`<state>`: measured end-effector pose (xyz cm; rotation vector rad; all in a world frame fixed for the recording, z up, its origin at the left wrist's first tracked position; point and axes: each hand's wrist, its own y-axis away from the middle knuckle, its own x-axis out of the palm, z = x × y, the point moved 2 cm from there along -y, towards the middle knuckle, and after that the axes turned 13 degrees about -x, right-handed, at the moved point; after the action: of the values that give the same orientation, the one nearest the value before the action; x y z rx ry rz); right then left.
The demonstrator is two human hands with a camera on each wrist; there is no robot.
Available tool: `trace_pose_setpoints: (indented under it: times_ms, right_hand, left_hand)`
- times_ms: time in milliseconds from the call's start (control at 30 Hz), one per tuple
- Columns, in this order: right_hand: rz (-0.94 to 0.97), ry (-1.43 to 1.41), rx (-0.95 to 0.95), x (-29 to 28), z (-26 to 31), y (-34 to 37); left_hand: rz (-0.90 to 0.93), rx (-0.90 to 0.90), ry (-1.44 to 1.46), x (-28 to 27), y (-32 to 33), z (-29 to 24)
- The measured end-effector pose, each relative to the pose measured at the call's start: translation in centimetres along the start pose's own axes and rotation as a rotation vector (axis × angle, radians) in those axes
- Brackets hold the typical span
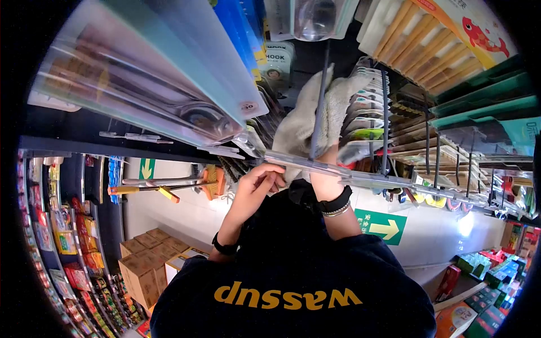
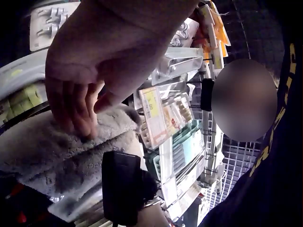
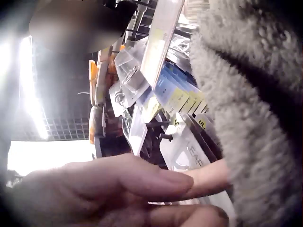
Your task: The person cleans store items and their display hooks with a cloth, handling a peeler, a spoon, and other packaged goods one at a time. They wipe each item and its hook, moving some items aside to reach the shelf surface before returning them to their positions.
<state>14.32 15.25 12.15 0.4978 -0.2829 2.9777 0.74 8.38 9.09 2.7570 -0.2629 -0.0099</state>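
A fluffy light-grey cloth (image 1: 298,115) hangs in folds among the hook rods of a shop display. My left hand (image 1: 256,186) is at its near edge; in the left wrist view its bent fingers (image 2: 75,111) grip the pile from above. Under the cloth reaches my right arm, so the head view hides most of that hand. The right wrist view shows my right hand (image 3: 128,189) beside the cloth, thumb against a finger that runs in behind the fabric and holds it. A clear label strip (image 1: 338,172) crosses in front of both wrists.
Long clear packages (image 1: 152,73) jut out on the left. Hanging carded packs (image 1: 369,107) crowd the right of the cloth, with a pack of wooden sticks (image 1: 420,42) above. Brown cartons (image 1: 149,262) stand on the floor behind me.
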Motion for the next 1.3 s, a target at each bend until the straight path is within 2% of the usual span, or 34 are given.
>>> trace_pose_setpoints:
  times_ms: [133,167,200,267,300,367,400,433,467,533,567,600,633,667,700,733,767,800,833,867,933,967,1000,1033,1067,1200,1233,1300]
  right_hand:
    - [-0.087,-0.594,0.206,-0.6,-2.9,0.5]
    - [-0.154,-0.78,0.403,-0.5,-3.5,0.6]
    - [-0.149,-0.778,0.402,-0.8,-3.8,0.7]
    - [0.034,-0.598,0.385,-1.5,-5.3,1.5]
    - [0.137,-0.242,0.339,-1.5,-5.5,1.4]
    - [0.115,-0.188,0.397,-2.0,-5.0,2.8]
    - [0.095,-0.134,0.456,-1.7,-3.6,2.9]
    - [0.493,0.148,0.26,-2.3,-1.8,2.2]
    - [0.496,0.146,0.263,-2.9,-1.7,2.3]
    - [0.698,0.355,0.002,-3.6,-0.8,3.1]
    - [0.743,0.467,-0.018,-4.1,0.0,3.4]
    - [0.748,0.468,-0.015,-4.5,1.2,3.4]
    - [0.863,0.616,-0.003,-4.9,2.3,3.4]
    - [0.977,0.765,0.009,-5.6,2.9,3.4]
    - [1.002,0.762,-0.083,-6.5,2.6,3.8]
    - [1.01,0.761,-0.078,-7.4,2.8,4.1]
    - [0.973,0.784,-0.075,-8.0,3.2,4.2]
    - [0.937,0.807,-0.074,-8.6,3.8,4.2]
    - [0.944,0.8,0.093,-9.6,3.7,4.2]
    - [0.958,0.798,0.092,-10.6,3.3,4.4]
    - [0.866,1.015,-0.094,-11.6,3.3,4.2]
    - [0.864,0.996,0.001,-12.2,3.7,3.8]
    - [0.876,0.997,-0.003,-12.6,3.4,3.8]
    - [0.812,1.003,-0.137,-13.2,3.1,3.6]
    - [0.746,1.006,-0.274,-13.6,3.0,3.3]
    - [0.742,0.936,-0.035,-14.3,3.2,2.0]
    - [0.753,0.934,-0.033,-14.1,3.4,2.0]
    - [0.522,0.767,-0.206,-13.8,4.4,1.6]
  left_hand:
    - [-0.01,0.02,0.036,-0.2,-0.5,0.5]
    - [-0.037,0.017,0.028,-0.3,-0.5,0.5]
    - [-0.064,0.017,0.017,-0.3,-0.6,0.5]
    - [-0.086,-0.009,0.037,-0.3,-0.8,0.7]
    - [-0.097,-0.024,-0.015,-0.4,-1.0,0.9]
    - [-0.109,-0.042,-0.067,-0.4,-1.0,1.0]
    - [-0.17,0.022,-0.244,-0.1,-0.9,0.3]
    - [-0.231,0.083,-0.422,0.1,-0.8,-0.2]
    - [-0.234,0.079,-0.422,0.2,-0.8,-0.1]
    - [-0.235,0.174,-0.502,0.6,-1.0,0.4]
    - [-0.237,0.171,-0.499,0.7,-1.4,1.5]
    - [-0.228,0.286,-0.514,0.8,-2.0,3.0]
    - [-0.22,0.403,-0.528,1.2,-2.3,3.1]
    - [-0.227,0.402,-0.522,1.6,-2.6,3.1]
    - [-0.22,0.288,-0.47,2.1,-3.1,2.5]
    - [-0.211,0.172,-0.416,2.5,-3.5,2.1]
    - [-0.114,0.068,-0.341,2.8,-3.8,2.1]
    - [-0.121,0.064,-0.336,3.5,-3.9,1.1]
    - [-0.141,0.194,-0.352,4.6,-3.7,-0.9]
    - [-0.165,0.325,-0.369,5.5,-3.6,-2.4]
    - [-0.191,0.287,-0.438,6.6,-4.1,-2.9]
    - [-0.202,0.365,-0.436,7.1,-4.5,-3.2]
    - [-0.213,0.445,-0.433,7.8,-4.7,-3.4]
    - [-0.181,0.366,-0.318,8.4,-4.9,-2.9]
    - [-0.192,0.373,-0.308,8.9,-5.2,-2.7]
    - [-0.257,0.326,-0.188,10.0,-6.0,-2.6]
    - [-0.294,0.326,-0.142,10.1,-6.0,-2.6]
    - [-0.342,0.385,-0.207,10.0,-6.5,-2.0]
